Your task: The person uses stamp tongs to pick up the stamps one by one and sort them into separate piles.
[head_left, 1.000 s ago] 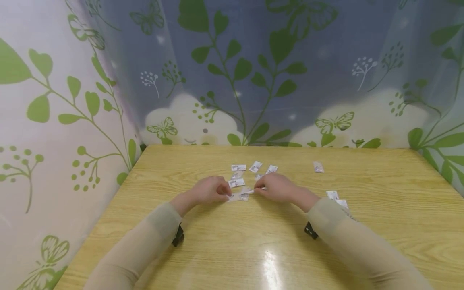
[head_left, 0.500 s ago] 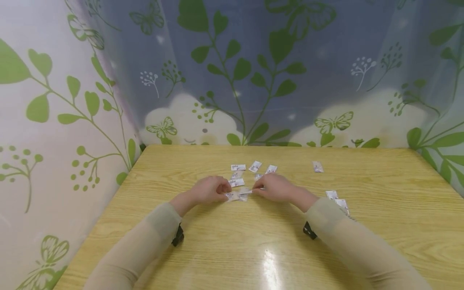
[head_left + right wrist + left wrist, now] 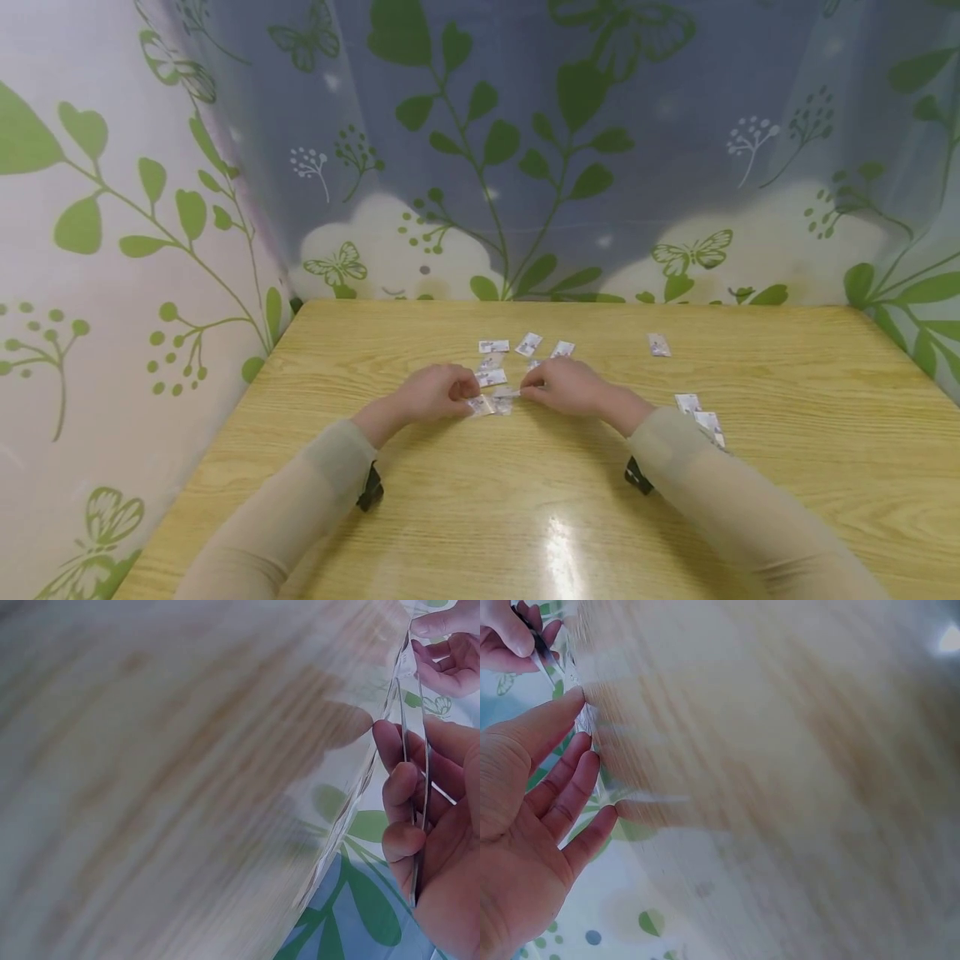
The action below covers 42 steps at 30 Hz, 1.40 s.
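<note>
My left hand (image 3: 438, 392) is low over the table, thumb and fingertips at the left edge of a small printed clear packet (image 3: 481, 406). In the left wrist view its thumb and fingers bend toward the packet's edge. My right hand (image 3: 570, 386) holds slim metal tweezers (image 3: 414, 859), joined end against the palm and prongs spread toward the left hand. Their tips reach over another small packet (image 3: 502, 407), which lies beside the first. Just behind, a white printed packet (image 3: 492, 378) lies near the left fingers.
Several more small packets (image 3: 493, 346) lie behind the hands. One packet (image 3: 658, 345) sits apart at the back right, and a pair of packets (image 3: 705, 421) lies near the right forearm. The wooden table (image 3: 465, 517) meets a leaf-printed curtain (image 3: 480, 167).
The tweezers and right hand have shifted slightly left. The packet at the left fingertips has turned a little, and a pale golden edge shows on it. The left hand has barely moved.
</note>
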Each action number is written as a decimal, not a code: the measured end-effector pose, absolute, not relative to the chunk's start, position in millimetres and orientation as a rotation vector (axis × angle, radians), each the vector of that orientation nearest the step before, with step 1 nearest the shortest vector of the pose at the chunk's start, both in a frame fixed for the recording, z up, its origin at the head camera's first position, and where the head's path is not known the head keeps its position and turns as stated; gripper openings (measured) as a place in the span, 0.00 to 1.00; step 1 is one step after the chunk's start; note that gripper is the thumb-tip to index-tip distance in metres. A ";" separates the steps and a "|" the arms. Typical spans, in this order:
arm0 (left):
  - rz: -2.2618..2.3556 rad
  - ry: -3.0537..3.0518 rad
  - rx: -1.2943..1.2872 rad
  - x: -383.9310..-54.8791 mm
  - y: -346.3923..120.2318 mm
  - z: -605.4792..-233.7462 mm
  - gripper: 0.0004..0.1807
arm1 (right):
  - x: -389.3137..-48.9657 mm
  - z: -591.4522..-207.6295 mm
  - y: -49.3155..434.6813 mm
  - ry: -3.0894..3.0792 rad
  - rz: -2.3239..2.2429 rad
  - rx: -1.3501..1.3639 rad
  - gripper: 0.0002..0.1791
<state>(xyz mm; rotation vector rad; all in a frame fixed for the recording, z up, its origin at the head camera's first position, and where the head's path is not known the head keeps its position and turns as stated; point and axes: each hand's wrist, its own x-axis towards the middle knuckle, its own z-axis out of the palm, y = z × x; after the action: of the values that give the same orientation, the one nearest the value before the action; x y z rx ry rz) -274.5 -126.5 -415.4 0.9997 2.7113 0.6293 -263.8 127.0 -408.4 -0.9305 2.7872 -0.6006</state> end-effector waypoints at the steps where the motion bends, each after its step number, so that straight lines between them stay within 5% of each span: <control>1: 0.630 2.711 0.998 -274.5 -126.5 -415.7 0.09 | -264.4 -409.2 126.5 2.786 -0.604 -0.925 0.11; 28: 0.550 2.714 1.053 -275.6 -127.9 -417.0 0.03 | -263.7 -407.7 125.0 2.859 -0.447 -1.092 0.07; 42: 0.646 2.722 1.246 -258.6 -108.0 -380.2 0.03 | -243.7 -380.7 153.3 2.826 -0.610 -1.230 0.07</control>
<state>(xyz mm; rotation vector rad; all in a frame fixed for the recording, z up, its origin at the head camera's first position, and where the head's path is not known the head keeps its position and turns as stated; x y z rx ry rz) -258.6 -108.0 -380.2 1.2455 2.7224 0.6463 -243.7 153.3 -380.7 -1.2305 2.8260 -0.6097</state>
